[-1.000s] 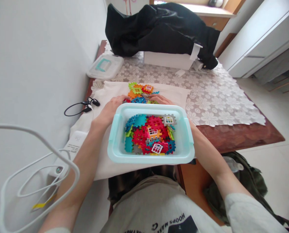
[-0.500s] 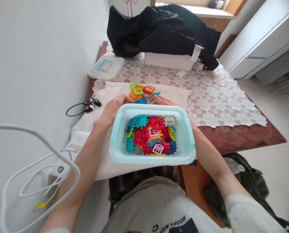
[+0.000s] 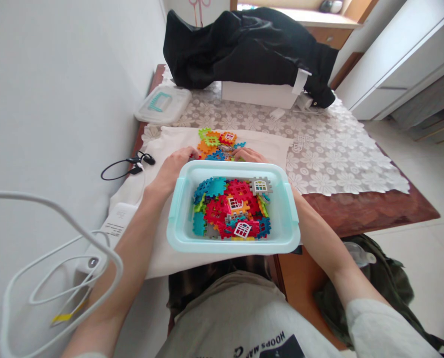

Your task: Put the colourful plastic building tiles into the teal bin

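A pale turquoise bin [image 3: 172,219] stands close to my body, piled with interlocking plastic tiles [image 3: 222,209] in red, blue, grey, orange and green; some carry white window frames. Behind its far rim lies a loose heap of similar tiles [image 3: 209,145] on a white cloth. My left hand [image 3: 180,159] is curled at the heap's left side, with bits of red and grey by the fingertips. On the opposite side, my right hand [image 3: 250,155] has its fingers bent over the heap's edge. The bin hides the lower part of both hands, so what they grip is unclear.
A clear lid with a turquoise handle [image 3: 162,104] lies at the back left. Black earphones [image 3: 132,164] rest by the wall. White window pieces [image 3: 300,143] lie on the lace tablecloth [image 3: 341,159] to the right. A black cloth [image 3: 252,49] covers a white box behind.
Both hands stay at the heap behind the bin, with barely any shift of the fingers. The view has moved very slightly; the bin and tiles look the same.
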Available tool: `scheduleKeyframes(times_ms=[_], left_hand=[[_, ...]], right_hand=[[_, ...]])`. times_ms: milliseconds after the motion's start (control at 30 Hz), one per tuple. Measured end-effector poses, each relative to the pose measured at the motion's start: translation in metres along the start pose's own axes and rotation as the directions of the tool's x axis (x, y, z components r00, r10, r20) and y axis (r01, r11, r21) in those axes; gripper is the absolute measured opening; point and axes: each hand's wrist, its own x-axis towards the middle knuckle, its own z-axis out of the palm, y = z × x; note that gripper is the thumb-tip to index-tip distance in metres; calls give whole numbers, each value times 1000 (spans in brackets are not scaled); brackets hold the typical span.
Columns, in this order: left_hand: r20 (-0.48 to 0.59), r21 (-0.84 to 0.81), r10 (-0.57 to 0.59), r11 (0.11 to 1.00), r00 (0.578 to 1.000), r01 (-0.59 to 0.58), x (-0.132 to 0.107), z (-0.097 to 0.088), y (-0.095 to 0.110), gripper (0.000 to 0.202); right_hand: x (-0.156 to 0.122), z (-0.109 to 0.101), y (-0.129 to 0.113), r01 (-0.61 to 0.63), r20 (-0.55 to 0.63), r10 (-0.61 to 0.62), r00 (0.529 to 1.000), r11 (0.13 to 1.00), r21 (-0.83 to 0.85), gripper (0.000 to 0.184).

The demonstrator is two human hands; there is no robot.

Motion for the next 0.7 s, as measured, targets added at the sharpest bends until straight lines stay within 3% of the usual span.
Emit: scheduleKeyframes(times_ms=[200, 433, 700], left_hand=[[-26, -41, 3, 999, 1000, -4, 6, -1, -5, 31], [10, -29, 43, 999, 999, -43, -2, -4, 3, 34], [17, -109, 49, 993, 999, -47, -10, -6, 17, 39]], right_hand=[[0, -2, 8, -2, -108, 10, 994, 997, 75, 32], [4, -3, 6, -16, -301, 99, 949, 964, 266, 38], [5, -8, -8, 94, -402, 167, 900, 827, 555, 46]])
